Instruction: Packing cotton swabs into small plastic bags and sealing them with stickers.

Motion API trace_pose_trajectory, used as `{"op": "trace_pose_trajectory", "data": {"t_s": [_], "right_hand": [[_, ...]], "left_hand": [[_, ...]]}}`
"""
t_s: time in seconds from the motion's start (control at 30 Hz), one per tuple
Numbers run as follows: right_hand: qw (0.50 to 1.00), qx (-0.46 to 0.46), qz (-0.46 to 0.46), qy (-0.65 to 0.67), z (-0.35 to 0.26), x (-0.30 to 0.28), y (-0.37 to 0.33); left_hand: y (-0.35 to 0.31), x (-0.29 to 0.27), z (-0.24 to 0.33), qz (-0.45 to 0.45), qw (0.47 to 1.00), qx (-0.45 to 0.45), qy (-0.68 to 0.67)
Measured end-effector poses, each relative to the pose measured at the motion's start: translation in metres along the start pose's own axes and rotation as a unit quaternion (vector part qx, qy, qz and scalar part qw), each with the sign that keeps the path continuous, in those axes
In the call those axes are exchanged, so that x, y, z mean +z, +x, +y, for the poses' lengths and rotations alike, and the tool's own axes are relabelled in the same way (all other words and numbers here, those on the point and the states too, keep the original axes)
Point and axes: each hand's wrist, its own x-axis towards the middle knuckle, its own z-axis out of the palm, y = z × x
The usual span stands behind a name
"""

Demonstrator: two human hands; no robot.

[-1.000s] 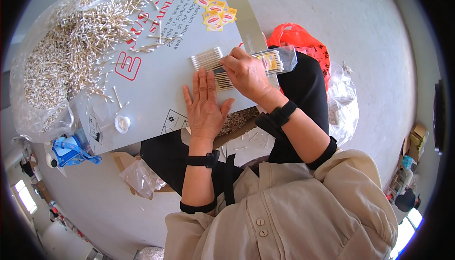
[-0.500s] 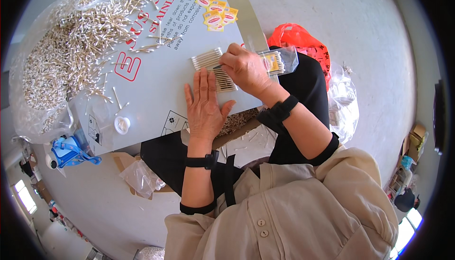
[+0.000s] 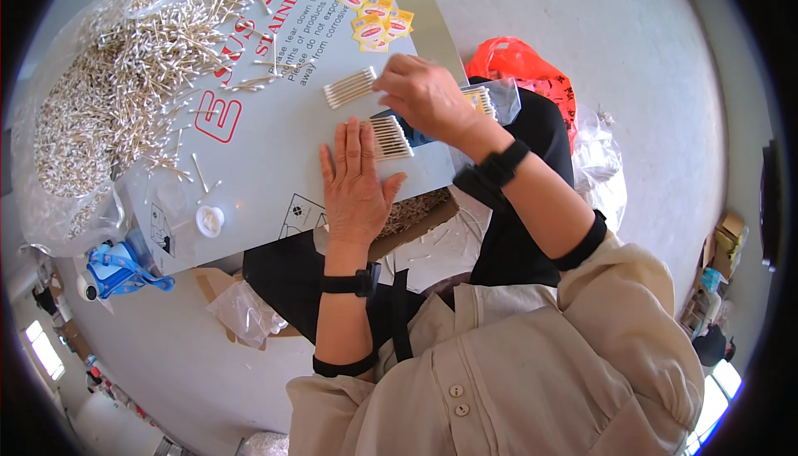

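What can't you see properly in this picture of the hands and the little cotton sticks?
Head view, the only one:
- Right hand: its fingertips point away from the camera, so its grip on the row of cotton swabs cannot be told.
- Clear bag of swabs: mostly behind that hand.
- Left hand: its palm covers the sheet beneath and one end of the second swab row.
- Swab heap: single sticks too small to count.

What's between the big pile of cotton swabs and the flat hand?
In the head view, loose swabs scattered on the grey sheet lie between the pile and the left hand.
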Motion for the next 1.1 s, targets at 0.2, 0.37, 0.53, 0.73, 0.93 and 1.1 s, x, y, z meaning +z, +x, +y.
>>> {"op": "trace_pose_trajectory", "data": {"t_s": [0.2,0.37,0.53,0.73,0.93,1.1], "right_hand": [[0.988,-0.063,-0.050,-0.134,-0.034,-0.007,-0.061],[0.985,-0.057,-0.052,-0.154,-0.035,0.003,-0.070],[0.983,-0.081,-0.057,-0.157,-0.025,0.002,-0.069],[0.979,-0.062,-0.076,-0.177,-0.029,0.003,-0.073],[0.964,-0.021,-0.173,-0.199,-0.043,-0.004,-0.082],[0.957,-0.023,-0.188,-0.219,-0.039,-0.004,-0.077]], "left_hand": [[0.002,0.000,0.000,0.016,1.000,0.014,0.010],[0.005,-0.002,-0.001,0.013,1.000,0.022,0.005],[0.006,-0.002,-0.001,0.009,1.000,0.024,0.016],[0.004,0.003,0.005,0.008,0.999,0.005,0.037],[0.005,0.001,0.004,-0.005,0.999,0.001,0.032],[0.006,0.002,0.003,-0.007,0.999,0.006,0.031]]}}
